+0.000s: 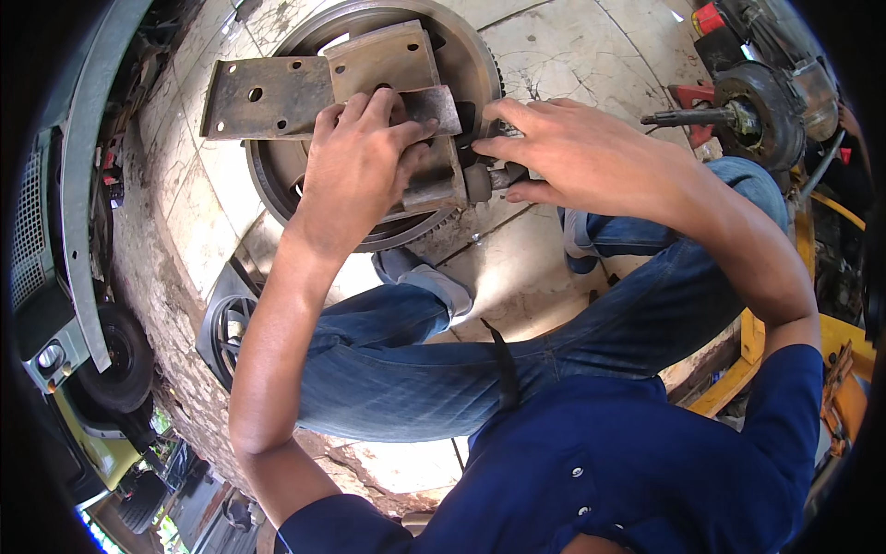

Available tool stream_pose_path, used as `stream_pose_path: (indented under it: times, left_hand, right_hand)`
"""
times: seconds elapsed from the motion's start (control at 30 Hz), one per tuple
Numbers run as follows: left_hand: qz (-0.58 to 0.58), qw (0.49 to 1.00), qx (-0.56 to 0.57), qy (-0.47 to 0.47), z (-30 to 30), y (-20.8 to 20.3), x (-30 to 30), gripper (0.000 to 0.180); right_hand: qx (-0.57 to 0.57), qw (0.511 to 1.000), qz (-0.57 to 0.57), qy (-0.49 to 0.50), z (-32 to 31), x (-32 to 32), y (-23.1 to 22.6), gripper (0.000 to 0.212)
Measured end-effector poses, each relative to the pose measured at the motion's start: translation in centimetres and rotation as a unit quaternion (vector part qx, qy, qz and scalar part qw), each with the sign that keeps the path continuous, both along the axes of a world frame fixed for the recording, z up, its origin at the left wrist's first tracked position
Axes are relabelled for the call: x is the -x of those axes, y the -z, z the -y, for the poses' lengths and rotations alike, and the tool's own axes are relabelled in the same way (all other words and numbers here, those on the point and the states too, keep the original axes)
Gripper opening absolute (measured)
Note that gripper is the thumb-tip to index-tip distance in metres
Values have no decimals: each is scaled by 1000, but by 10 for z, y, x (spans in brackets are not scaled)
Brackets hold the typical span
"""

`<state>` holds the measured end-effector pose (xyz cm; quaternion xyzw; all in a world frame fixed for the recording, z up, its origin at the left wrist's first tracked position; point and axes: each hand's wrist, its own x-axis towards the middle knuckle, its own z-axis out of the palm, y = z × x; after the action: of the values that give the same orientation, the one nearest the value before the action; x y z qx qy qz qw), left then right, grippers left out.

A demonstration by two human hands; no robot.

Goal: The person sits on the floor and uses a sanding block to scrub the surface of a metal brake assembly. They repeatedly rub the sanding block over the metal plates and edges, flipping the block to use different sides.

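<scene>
A large round toothed metal wheel (480,65) lies flat on the tiled floor in front of me. Across it rest a flat steel plate with holes (268,102) and a bent steel bracket (406,55). My left hand (355,162) is curled over a short steel strip (441,111) on the bracket, pressing it with fingers and thumb. At the bracket's right side sits a dark cylindrical piece (478,183) with a bolt end (503,177). My right hand (549,143) closes around the bolt end with fingers and thumb; its fingertips partly hide it.
A hub with a shaft (688,117) stands at the far right, beside a red metal stand (699,97). Left of my knee lies a black pulley-like wheel (231,328). A vehicle with a grey metal bumper (83,222) stands at the left. A yellow frame (729,369) is at my right.
</scene>
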<state>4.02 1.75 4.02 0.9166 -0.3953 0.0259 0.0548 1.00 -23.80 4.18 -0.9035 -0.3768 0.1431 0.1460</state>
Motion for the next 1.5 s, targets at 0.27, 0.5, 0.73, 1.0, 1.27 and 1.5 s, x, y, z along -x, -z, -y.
stream_pose_path:
  times: [0.27, 0.5, 0.73, 1.0, 1.27, 1.5]
  left_hand:
    - [19, 1000, 16, -14, -4, 8, 5, 25]
    - [11, 998, 46, 29, -10, 12, -7, 17]
    - [38, 995, 84, 29, -18, -3, -19, 12]
    - [18, 997, 72, 7, -29, -6, -25, 18]
    - [80, 989, 118, -43, -38, -11, -34, 16]
    - [43, 994, 90, -42, -43, 1, -33, 17]
  right_hand:
    - [32, 999, -1, 4, -6, 0, -2, 52]
    - [6, 999, 42, 25, -7, 1, -14, 44]
    - [49, 997, -44, 30, -7, 1, -11, 44]
    - [-70, 996, 55, 5, -18, 7, 9, 45]
    - [-60, 997, 42, 27, -23, 9, 8, 44]
    - [-55, 997, 15, 49, -27, 9, 5, 42]
